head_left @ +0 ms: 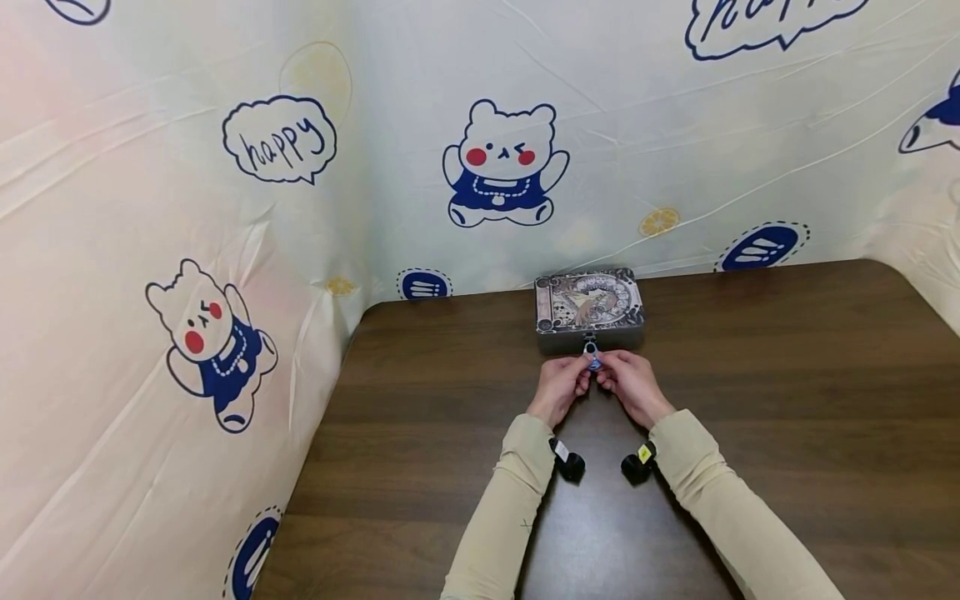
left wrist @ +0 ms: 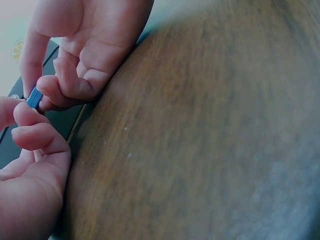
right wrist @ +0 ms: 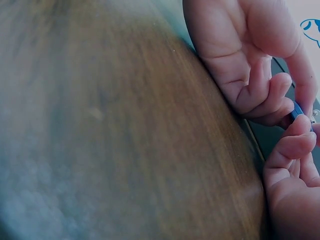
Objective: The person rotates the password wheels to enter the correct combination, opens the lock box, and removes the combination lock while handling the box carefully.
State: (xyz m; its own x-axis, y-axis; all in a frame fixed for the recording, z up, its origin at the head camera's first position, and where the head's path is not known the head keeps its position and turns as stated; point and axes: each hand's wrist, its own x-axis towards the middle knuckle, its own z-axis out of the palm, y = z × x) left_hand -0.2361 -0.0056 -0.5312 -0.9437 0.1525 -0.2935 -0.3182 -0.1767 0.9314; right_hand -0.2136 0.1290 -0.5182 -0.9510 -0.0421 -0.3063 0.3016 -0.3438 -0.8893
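Observation:
A small blue padlock (head_left: 594, 362) hangs at the front clasp (head_left: 589, 337) of a decorated tin box (head_left: 592, 304). My left hand (head_left: 558, 385) pinches the padlock from the left. From the other side my right hand (head_left: 632, 385) pinches it too, the fingertips of both hands nearly meeting. In the left wrist view, the padlock's blue edge (left wrist: 34, 97) shows between the fingers. The right wrist view shows a sliver of blue padlock (right wrist: 297, 111) as well; the fingers cover most of its body. The box lid is down, and whether the shackle is locked I cannot tell.
The box stands near the back edge of a dark wooden table (head_left: 420, 433). Behind and to the left hangs a pale curtain (head_left: 405, 167) with printed bears. Black wrist cameras (head_left: 572, 467) sit on the inner side of both sleeves.

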